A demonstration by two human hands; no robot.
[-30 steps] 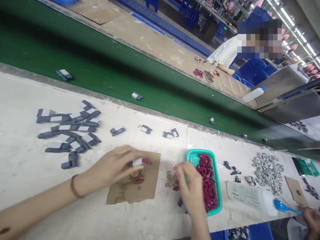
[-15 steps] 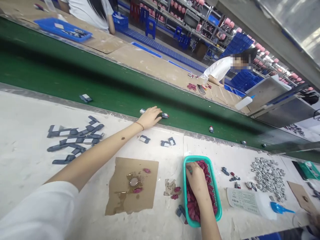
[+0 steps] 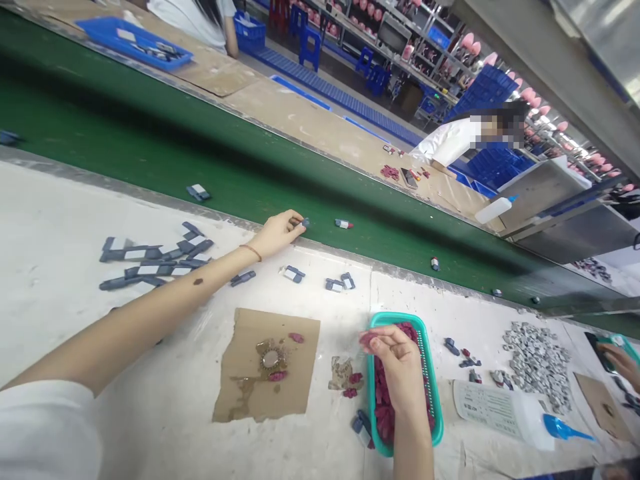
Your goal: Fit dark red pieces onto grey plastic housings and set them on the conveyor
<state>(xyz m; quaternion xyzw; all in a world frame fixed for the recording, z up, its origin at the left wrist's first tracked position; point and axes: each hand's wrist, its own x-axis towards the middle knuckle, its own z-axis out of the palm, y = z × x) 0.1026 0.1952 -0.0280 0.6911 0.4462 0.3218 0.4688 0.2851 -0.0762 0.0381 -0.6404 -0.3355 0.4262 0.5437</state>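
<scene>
My left hand point(image 3: 276, 235) is closed on a small dark grey plastic part point(image 3: 305, 223) at the near edge of the green belt point(image 3: 240, 180). Just beyond it, a grey part with a red end point(image 3: 343, 224) lies on the belt. My right hand point(image 3: 400, 357) pinches a small dark red plastic piece point(image 3: 369, 338) above the left rim of a green basket point(image 3: 434, 393), which is full of similar red pieces. Left of the basket, brown cardboard point(image 3: 300, 387) bears a wet round patch point(image 3: 271, 359) and two red pieces. Several grey parts point(image 3: 150, 267) lie grouped on the white table, partly behind my left forearm.
A glue bottle with a blue nozzle point(image 3: 500, 410) lies right of the basket, near a heap of small silvery parts point(image 3: 537, 363). Another person's hand point(image 3: 620, 363) shows at the right edge. Two people in white tops are across the belt, beside a blue tray point(image 3: 130, 43).
My left hand has drawn back to the left with a grey part in its fingers. My right hand has risen out of the basket with a red piece. A hand has appeared at far right.
</scene>
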